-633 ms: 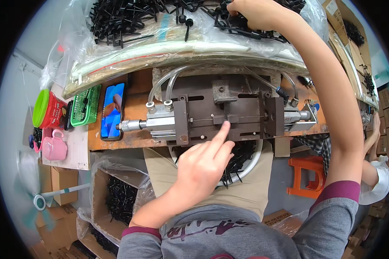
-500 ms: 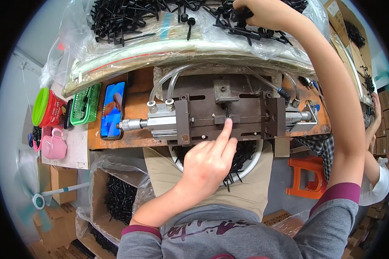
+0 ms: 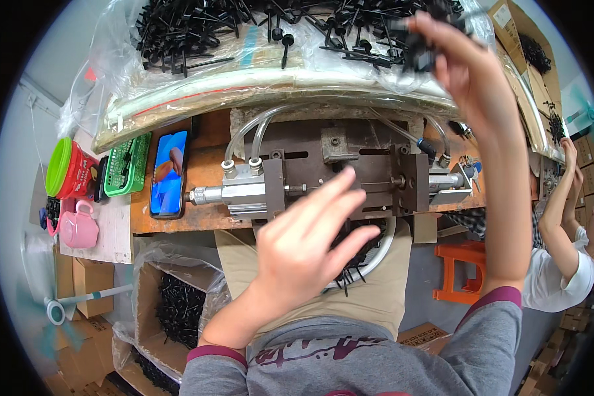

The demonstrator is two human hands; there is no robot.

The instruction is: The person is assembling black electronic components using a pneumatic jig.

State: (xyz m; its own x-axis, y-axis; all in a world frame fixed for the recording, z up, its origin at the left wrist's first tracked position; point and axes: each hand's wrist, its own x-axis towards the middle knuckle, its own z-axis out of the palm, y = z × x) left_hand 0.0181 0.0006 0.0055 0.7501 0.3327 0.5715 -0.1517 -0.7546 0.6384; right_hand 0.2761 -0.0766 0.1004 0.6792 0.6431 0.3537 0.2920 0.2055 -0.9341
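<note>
Fingers on parts above laden plastic

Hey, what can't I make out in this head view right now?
Head view, blurred: the number of black parts at the right hand, lost in blur.
Head view, hidden: some of the machine and of the tub, behind the left hand.
Head view, cut off: the far side of the black pile, by the top edge.
</note>
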